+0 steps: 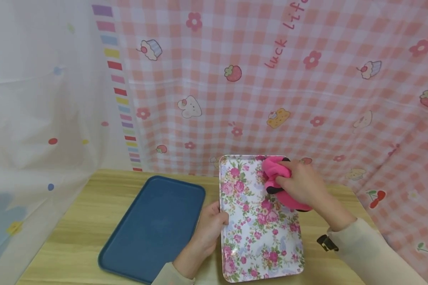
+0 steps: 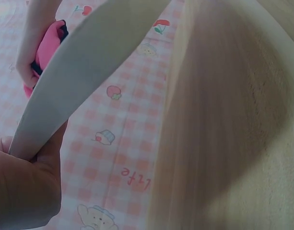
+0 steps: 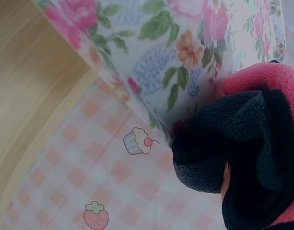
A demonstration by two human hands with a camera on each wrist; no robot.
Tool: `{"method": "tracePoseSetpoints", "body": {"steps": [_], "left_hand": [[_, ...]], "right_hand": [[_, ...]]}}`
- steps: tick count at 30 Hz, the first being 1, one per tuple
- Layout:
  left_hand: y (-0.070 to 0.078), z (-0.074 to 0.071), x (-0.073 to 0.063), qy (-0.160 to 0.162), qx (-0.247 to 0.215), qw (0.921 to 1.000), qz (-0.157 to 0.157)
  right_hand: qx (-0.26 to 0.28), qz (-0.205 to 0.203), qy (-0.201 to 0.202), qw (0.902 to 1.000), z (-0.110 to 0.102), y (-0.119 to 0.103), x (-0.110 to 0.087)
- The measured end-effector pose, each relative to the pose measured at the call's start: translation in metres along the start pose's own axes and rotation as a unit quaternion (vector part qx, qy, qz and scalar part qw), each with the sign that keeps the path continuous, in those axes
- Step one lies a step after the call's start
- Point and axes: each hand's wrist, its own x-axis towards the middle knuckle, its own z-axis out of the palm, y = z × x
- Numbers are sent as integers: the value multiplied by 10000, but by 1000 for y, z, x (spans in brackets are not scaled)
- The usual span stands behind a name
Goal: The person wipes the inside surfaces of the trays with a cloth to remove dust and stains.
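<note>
A white tray with pink roses (image 1: pixel 256 237) is held up off the table, tilted toward the head camera. My left hand (image 1: pixel 209 225) grips its left edge, thumb on the patterned face; the left wrist view shows the tray's plain pale underside (image 2: pixel 94 57). My right hand (image 1: pixel 303 182) holds a bunched pink and black cloth (image 1: pixel 276 174) against the tray's upper right part. In the right wrist view the cloth's dark side (image 3: pixel 218 139) touches the flowered surface near a corner, and most of the right hand is hidden behind the cloth.
A dark blue tray (image 1: pixel 157 229) lies flat on the wooden table (image 1: pixel 75 233), left of the flowered one. Behind the table hangs a pink checked curtain (image 1: pixel 207 87), with a white dotted sheet (image 1: pixel 50 103) at the left. A black strap (image 1: pixel 327 242) sits at the right cuff.
</note>
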Motion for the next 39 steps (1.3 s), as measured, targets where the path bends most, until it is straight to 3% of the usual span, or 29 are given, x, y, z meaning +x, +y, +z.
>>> {"method": "tracePoseSetpoints", "body": {"steps": [22, 32, 39], "left_hand": [[0, -3, 1, 96, 134, 9999, 10], [0, -2, 1, 69, 95, 9999, 6], [0, -3, 2, 172, 118, 9998, 36]], "right_hand": [[492, 26, -450, 9978, 21, 5, -47], [337, 3, -396, 9986, 34, 11, -71], [309, 83, -601, 9977, 41, 12, -89]]}}
